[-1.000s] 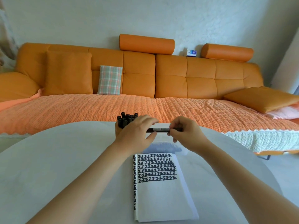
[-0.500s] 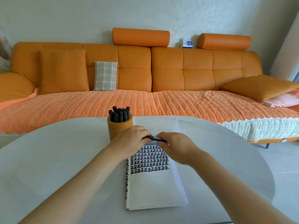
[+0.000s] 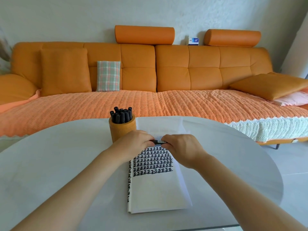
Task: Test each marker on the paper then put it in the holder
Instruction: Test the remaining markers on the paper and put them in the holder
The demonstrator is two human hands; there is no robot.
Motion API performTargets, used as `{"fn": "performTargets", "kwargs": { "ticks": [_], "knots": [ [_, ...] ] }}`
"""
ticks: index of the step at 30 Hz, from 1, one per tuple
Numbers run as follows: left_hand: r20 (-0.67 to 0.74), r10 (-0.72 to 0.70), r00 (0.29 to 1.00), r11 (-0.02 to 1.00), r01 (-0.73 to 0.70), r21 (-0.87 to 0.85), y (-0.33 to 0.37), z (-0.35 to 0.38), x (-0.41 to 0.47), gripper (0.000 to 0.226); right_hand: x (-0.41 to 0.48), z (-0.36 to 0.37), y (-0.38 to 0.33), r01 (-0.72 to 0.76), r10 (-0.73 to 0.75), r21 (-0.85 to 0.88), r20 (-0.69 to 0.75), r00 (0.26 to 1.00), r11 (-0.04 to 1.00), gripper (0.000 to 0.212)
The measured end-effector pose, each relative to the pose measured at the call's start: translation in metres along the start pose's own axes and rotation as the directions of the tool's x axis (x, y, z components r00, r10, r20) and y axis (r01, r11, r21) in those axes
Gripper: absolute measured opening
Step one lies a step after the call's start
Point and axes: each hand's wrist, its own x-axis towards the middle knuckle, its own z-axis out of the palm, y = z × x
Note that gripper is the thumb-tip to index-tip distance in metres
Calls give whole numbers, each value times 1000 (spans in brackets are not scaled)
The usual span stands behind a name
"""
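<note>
While level, marker [image 3: 158, 141] between both grips [image 3: 135, 145] [image 3: 182, 148]

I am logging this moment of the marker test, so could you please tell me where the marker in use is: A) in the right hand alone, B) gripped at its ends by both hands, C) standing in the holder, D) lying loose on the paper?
B: the left hand and the right hand each grip one end of the black marker, held level above the far end of the paper.
</note>
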Motion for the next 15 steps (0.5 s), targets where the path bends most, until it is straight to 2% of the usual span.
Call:
{"fn": "performTargets", "kwargs": {
  "ticks": [2, 4, 7, 12, 15],
  "knots": [
    [-65, 102, 993, 990, -95, 100, -6, -2, -3, 14, -1, -2, -1, -202, 169, 189, 176, 970, 961, 25],
    [-116, 86, 990, 989, -71, 133, -18, -12, -8, 15, -5, -9, 6, -317, 244, 261, 277, 929, 912, 27],
    [-124, -31, 992, 997, 39, 60, -40, -21, -16, 18, -13, -15, 20, -335, 273, 246, 256, 927, 909, 25],
    [-47, -76, 996, 997, 77, 28, -33, -3, -22, 17, -18, -6, 16, -324, 251, 407, 224, 942, 854, 22],
    [-77, -93, 993, 994, 96, 44, -29, 8, -24, 15, -20, -1, 11, -321, 246, 438, 222, 944, 840, 16]
  ]
}}
